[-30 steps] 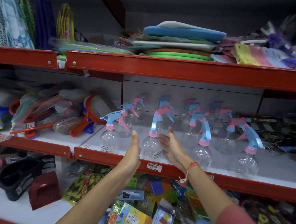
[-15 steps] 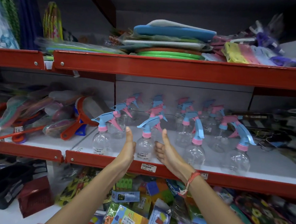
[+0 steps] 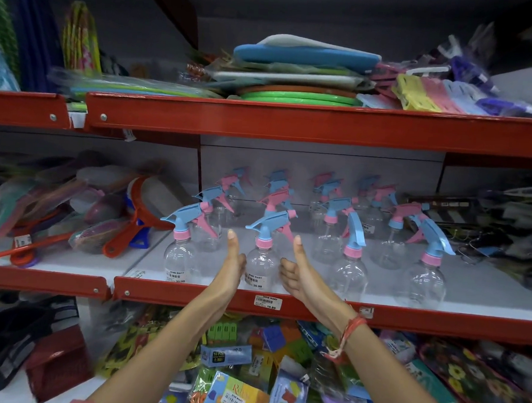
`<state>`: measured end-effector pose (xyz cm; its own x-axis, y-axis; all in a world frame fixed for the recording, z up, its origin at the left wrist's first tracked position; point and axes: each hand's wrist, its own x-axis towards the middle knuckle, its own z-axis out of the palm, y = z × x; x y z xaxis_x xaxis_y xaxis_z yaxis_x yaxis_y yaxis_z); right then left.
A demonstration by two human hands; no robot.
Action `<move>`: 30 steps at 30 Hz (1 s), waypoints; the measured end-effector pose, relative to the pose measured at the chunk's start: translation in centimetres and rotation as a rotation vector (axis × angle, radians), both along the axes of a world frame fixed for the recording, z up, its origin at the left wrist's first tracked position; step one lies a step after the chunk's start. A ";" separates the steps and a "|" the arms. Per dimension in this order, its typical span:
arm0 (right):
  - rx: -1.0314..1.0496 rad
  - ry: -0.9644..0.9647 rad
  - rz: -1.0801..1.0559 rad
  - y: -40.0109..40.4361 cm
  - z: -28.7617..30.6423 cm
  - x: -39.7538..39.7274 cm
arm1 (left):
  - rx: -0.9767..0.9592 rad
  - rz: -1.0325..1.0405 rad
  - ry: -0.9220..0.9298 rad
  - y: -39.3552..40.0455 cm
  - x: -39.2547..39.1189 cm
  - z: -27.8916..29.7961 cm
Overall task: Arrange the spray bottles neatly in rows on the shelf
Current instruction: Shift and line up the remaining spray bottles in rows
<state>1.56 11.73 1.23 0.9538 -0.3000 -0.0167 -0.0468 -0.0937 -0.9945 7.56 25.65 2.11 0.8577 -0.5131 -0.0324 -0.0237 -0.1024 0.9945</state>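
Several clear spray bottles with blue and pink trigger heads stand in rows on the white middle shelf (image 3: 484, 320). The second front-row spray bottle (image 3: 262, 257) has a blue head whose nozzle points left. My left hand (image 3: 232, 269) presses its left side, thumb up. On its right side sits my right hand (image 3: 296, 273), fingers curled and thumb up. The front-left bottle (image 3: 180, 260) stands just left of my left hand. Two more front bottles (image 3: 347, 275) (image 3: 425, 282) stand to the right, their heads turned other ways.
A red upper shelf edge (image 3: 294, 122) hangs above the bottles, with flat plastic goods stacked on it. Red-handled strainers and packets (image 3: 123, 223) fill the shelf section to the left. Dark packaged items (image 3: 506, 222) lie at the right. Packaged goods (image 3: 234, 395) crowd the shelf below.
Both hands closed in from spread apart onto the sides of the second front bottle. Its blue head turned from pointing forward to pointing left. The view shifted slightly right.
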 end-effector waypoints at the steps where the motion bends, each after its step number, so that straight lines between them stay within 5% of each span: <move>1: -0.003 -0.002 -0.006 0.1 0.1 -0.1 | 0.006 0.000 -0.007 0.0 0.1 -0.1; 9: -0.092 -0.036 -0.056 0.5 0.6 -1.2 | -0.027 0.070 -0.089 0.4 0.2 -1.3; 17: 0.014 -0.233 -0.168 -1.9 -0.8 -3.7 | -0.304 0.320 -0.440 -0.1 -2.4 -1.5; 30: 0.042 -0.510 -0.650 -11.8 -0.8 -8.7 | -0.175 0.109 -0.352 -9.5 -8.6 -1.9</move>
